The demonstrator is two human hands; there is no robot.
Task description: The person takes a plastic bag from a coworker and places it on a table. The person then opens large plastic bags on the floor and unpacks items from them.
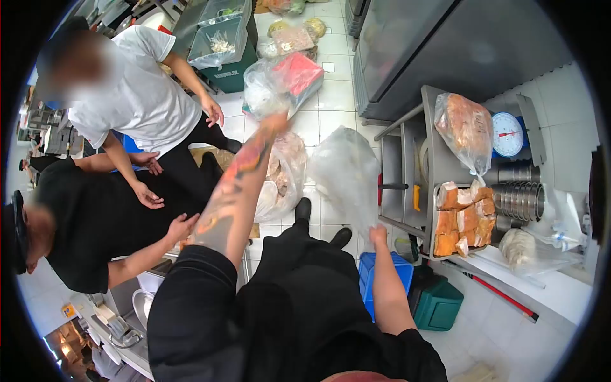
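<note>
A large clear plastic bag (347, 172) hangs from my right hand (378, 234), whose fingers are closed on its gathered end. My left hand (275, 122) reaches forward at the end of a tattooed forearm. It is beside a clear bag with white and red contents (270, 89), and its fingers are blurred, so whether it grips anything does not show. Below that forearm, an open clear bag with pale pieces (283, 181) sits on the tiled floor.
Two people (137, 95) (95, 216) stand at the left, hands extended. At the right, a metal rack (431, 153) holds a bagged block (463, 130), a scale (508, 135) and a tray of browned pieces (464, 219). A blue crate (386, 283) and green bins (226, 75) (439, 302) stand around.
</note>
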